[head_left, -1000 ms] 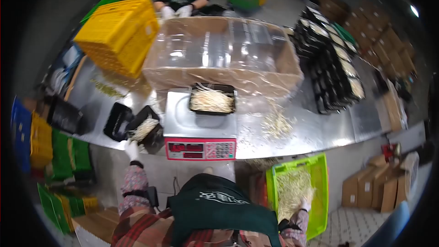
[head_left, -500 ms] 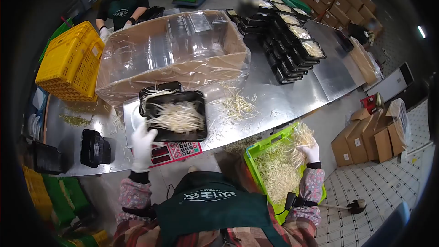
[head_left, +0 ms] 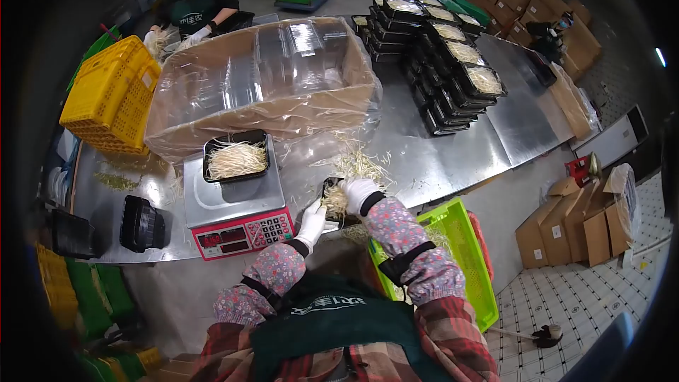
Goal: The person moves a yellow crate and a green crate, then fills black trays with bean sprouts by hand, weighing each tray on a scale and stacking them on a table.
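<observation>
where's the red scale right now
In the head view, the red scale sits left of centre on the metal table, left of the wearer's left hand.

My apron [head_left: 329,320]: white Chinese characters, partly folded, not surely legible. My scale [head_left: 239,197]: red lit digits, too small to read. Co-worker's apron [head_left: 192,19]: white characters, blurred.

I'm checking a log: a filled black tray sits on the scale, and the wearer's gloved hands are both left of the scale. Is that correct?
Not quite: the left hand and right hand are both to the right of the scale, as the head view shows. The filled black tray does sit on the scale.
</observation>
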`<state>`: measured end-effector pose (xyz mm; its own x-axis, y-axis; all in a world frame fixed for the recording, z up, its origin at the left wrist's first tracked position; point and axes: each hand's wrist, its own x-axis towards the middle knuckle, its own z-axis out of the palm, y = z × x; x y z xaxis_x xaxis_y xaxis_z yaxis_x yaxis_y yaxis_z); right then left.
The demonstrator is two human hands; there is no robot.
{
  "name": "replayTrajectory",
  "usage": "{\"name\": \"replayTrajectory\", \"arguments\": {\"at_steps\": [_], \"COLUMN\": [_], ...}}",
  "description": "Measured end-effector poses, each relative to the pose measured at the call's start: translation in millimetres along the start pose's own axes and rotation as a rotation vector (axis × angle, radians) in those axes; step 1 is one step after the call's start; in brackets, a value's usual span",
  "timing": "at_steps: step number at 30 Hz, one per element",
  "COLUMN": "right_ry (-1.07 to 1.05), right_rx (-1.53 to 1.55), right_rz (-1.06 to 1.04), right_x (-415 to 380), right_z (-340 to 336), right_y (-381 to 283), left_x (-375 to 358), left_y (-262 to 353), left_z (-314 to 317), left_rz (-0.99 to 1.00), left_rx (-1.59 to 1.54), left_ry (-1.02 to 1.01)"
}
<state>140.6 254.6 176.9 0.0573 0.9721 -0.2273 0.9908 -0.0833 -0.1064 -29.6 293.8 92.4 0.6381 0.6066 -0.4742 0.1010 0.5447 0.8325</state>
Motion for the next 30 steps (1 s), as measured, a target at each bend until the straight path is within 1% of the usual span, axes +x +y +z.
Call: {"name": "replayTrajectory", "arguments": {"at_steps": [1,2,3,4,5,7,8,9,11,12,13,14,15,17,19,21,22,24,25,27,28,29,30], "right_ry": [-0.073,-0.01,0.051,0.095,0.146,0.146,0.147,0.107,0.051,0.057,0.057,0.125,0.155,0.133,0.028,-0.112,-0.111,-0.023,-0.021,0.066,0.057,0.058,0.117], "right_rx": [-0.109,-0.103,-0.097,-0.029,0.044,0.104,0.108,0.17,0.243,0.218,0.196,0.16,0.148,0.017,0.014,0.001,0.002,-0.054,-0.051,0.025,0.059,0.058,0.11], "right_rz": [-0.008,-0.016,-0.022,-0.035,-0.062,-0.083,-0.083,-0.079,-0.049,-0.044,-0.04,-0.012,0.009,0.127,0.164,0.256,0.259,0.276,0.279,0.217,0.199,0.203,0.216], "right_x": [15,16,16,9,9,7,8,9,3,-5,-17,-26,-31,-45,-48,-44,-41,-36,-39,-47,-55,-60,-66], "right_z": [26,33,38,36,39,39,42,45,36,33,25,24,29,10,14,14,24,49,48,43,31,33,36], "right_y": [-5,-11,-14,-15,-13,-6,-3,1,9,15,17,20,26,30,43,43,44,46,46,51,49,53,56], "left_x": [-1,1,3,4,0,-9,-12,-8,4,8,9,9,10,9,12,15,16,18,21,25,24,22,21], "left_y": [1,1,1,1,10,28,38,40,37,34,33,32,32,33,31,31,31,29,27,22,24,25,25], "left_z": [-2,-6,-10,-12,-4,18,25,28,26,24,25,26,28,31,32,34,35,34,32,30,30,31,32], "left_rz": [-0.04,-0.042,0.085,0.212,0.209,0.803,0.834,0.837,0.751,0.757,0.794,0.829,0.829,0.796,0.817,0.802,0.803,0.812,0.814,0.837,0.84,0.838,0.837], "left_rx": [0.046,0.047,0.371,0.694,0.693,1.07,1.111,1.262,1.352,1.355,1.437,1.518,1.519,1.594,1.599,1.595,1.596,1.624,1.627,1.613,1.613,1.601,1.589], "left_ry": [-0.02,-0.012,0.08,0.17,0.174,0.347,0.202,0.102,0.016,0.009,0.014,0.021,0.016,0.044,0.053,0.056,0.053,0.065,0.061,0.059,0.056,0.053,0.049]}}
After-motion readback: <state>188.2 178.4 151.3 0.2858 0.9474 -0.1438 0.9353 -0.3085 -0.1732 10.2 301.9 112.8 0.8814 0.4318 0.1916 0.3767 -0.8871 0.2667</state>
